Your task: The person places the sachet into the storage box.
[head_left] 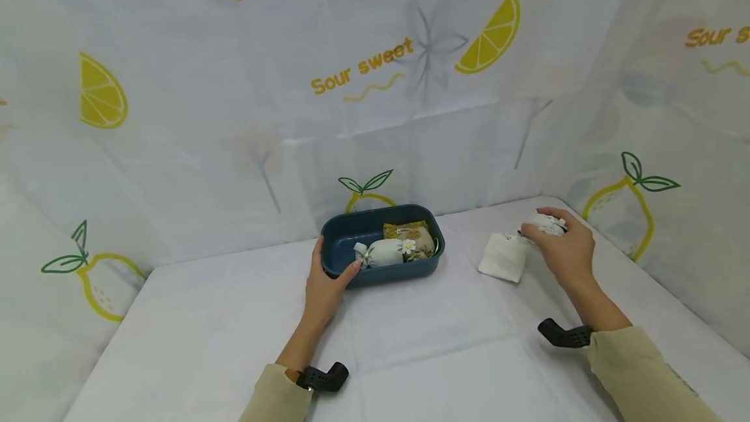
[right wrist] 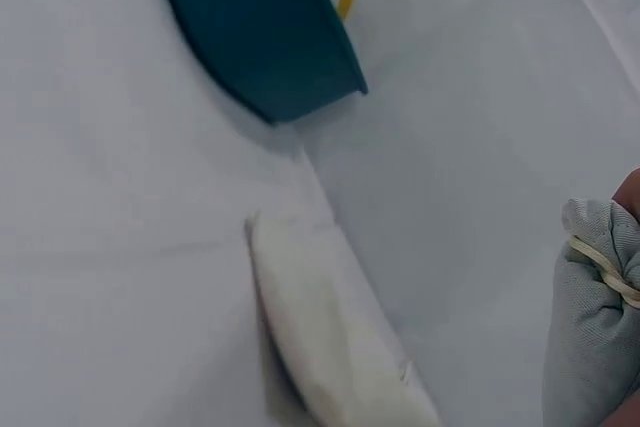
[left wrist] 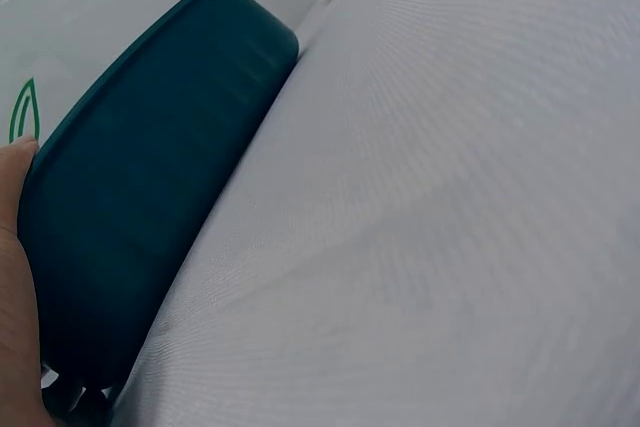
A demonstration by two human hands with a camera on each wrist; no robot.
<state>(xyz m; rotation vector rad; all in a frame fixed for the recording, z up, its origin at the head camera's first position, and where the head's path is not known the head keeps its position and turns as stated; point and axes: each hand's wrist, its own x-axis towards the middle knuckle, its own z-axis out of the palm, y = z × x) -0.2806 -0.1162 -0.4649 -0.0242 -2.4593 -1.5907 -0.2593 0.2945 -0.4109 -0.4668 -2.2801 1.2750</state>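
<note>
A dark teal plastic tub stands by the back wall. My left hand grips its left front corner, with the thumb at the front rim and fingers along the left side. Inside lie a pale sachet tied at one end, a beige sachet with a white flower and a mustard-edged piece. To the right, my right hand holds a small pale grey fabric sachet tied with a thin cord. Just left of that hand, a flat white pouch lies on the cloth.
White cloth covers the table. Behind it hangs a lemon-printed sheet, and another printed sheet closes off the right side. Each wrist carries a black camera mount.
</note>
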